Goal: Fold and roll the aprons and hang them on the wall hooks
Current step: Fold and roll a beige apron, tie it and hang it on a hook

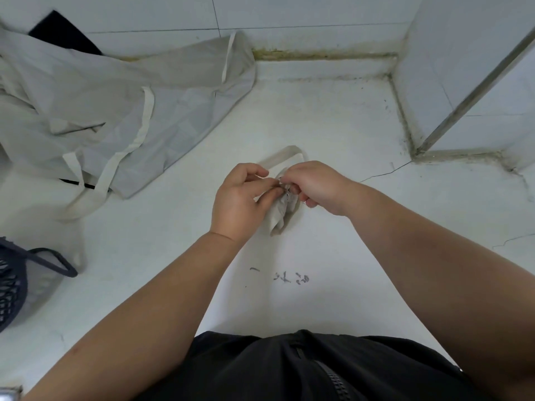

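Note:
A small rolled grey apron (279, 214) hangs between both hands above the white counter. My left hand (241, 198) grips its upper left side, fingers curled. My right hand (317, 185) pinches the roll's top, where a pale strap loop (285, 154) sticks up behind the fingers. A heap of unfolded grey aprons (115, 105) with cream straps lies spread at the far left, touching the tiled wall.
A dark mesh basket (11, 287) with a handle stands at the left edge. A tiled back wall (289, 13) and a right-hand tiled pillar (463, 68) with a metal strip close off the counter (347, 125). Grey scribbles mark the surface near me.

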